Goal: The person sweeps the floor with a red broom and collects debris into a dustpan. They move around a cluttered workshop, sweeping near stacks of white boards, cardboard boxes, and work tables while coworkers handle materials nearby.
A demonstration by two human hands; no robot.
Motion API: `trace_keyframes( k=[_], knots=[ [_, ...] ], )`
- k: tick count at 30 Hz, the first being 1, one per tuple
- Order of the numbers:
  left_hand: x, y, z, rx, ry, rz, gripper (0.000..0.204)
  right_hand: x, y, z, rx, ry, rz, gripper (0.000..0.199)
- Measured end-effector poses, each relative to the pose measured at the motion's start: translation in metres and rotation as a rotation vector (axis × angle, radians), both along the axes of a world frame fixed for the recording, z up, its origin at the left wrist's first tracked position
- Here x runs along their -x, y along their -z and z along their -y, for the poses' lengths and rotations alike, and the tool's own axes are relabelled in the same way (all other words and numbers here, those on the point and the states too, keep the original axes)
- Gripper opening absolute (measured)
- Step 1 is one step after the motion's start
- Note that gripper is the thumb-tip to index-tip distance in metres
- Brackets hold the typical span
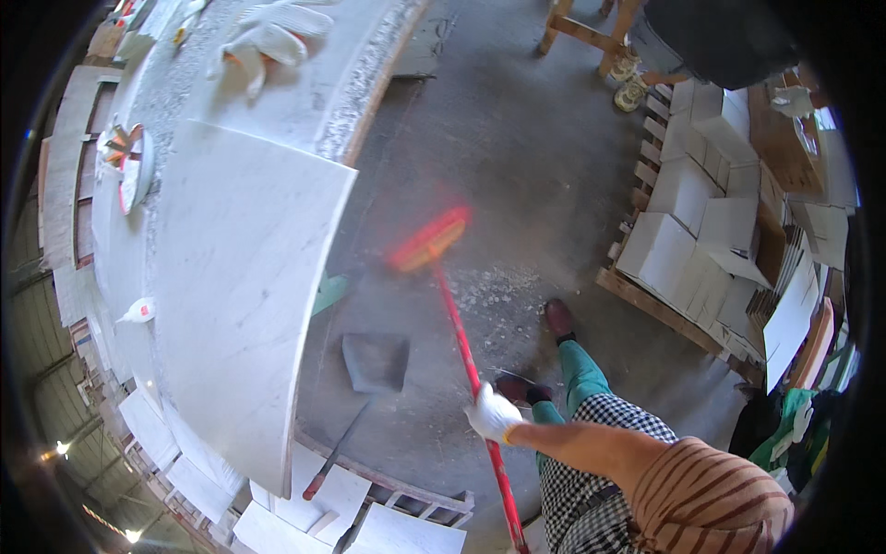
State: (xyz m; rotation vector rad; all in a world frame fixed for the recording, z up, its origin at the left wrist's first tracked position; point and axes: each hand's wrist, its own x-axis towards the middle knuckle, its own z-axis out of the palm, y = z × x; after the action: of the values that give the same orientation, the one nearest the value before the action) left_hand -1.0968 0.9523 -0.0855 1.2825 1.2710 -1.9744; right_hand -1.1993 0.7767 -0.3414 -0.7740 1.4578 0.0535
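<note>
Red broom handle (466,355), smooth, glossy like plastic or painted metal; bristles (430,240) orange-red, blurred. White knit cloth glove on hand (494,415). Dustpan (376,362) dull grey, matt. Concrete floor (498,157) rough, dusty, strewn with pale grit (494,288). Pale marble slab (242,277) smooth, faintly veined, satin. Cut stone tiles (688,240) white, matt, on rough bare wood pallet (646,300). Spare cloth gloves (272,37) white.

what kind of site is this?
Likely a stone or tile workshop: large marble slab on a bench, white tiles stacked on pallets, rubble on concrete floor beside the red broom.
</note>
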Motion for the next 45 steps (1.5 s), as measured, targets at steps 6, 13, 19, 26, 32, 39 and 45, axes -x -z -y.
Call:
trace_keyframes(
  k=[6, 13, 19, 26, 32, 39, 45],
  knots=[
    [0.019, 0.027, 0.042, 0.289, 0.39, 0.329, 0.044, -0.012, -0.001, 0.066, 0.226, 0.187, 0.086, 0.054],
    [0.028, 0.142, 0.125, 0.501, -0.346, -0.099, 0.049, -0.022, 0.028, 0.131, 0.32, -0.315, -0.019, 0.039],
    [0.017, -0.005, -0.058, 0.106, -0.024, 0.143, 0.044, -0.009, -0.083, -0.094, -0.081, -0.206, 0.104, 0.068],
    [0.023, -0.041, -0.047, -0.247, -0.069, 0.348, 0.033, -0.008, -0.09, -0.12, 0.127, 0.068, -0.037, 0.077],
    [-0.002, 0.131, 0.043, 0.47, 0.019, -0.171, 0.056, 0.006, -0.001, 0.011, 0.583, -0.585, -0.371, 0.038],
    [-0.13, 0.033, -0.142, 0.274, 0.58, -0.006, 0.05, -0.105, -0.081, -0.223, 0.467, -1.182, -0.16, 0.031],
    [-0.17, -0.016, -0.182, 0.433, 0.898, 0.126, 0.051, -0.139, -0.082, -0.28, 0.466, -0.78, -0.177, 0.022]
  ],
)
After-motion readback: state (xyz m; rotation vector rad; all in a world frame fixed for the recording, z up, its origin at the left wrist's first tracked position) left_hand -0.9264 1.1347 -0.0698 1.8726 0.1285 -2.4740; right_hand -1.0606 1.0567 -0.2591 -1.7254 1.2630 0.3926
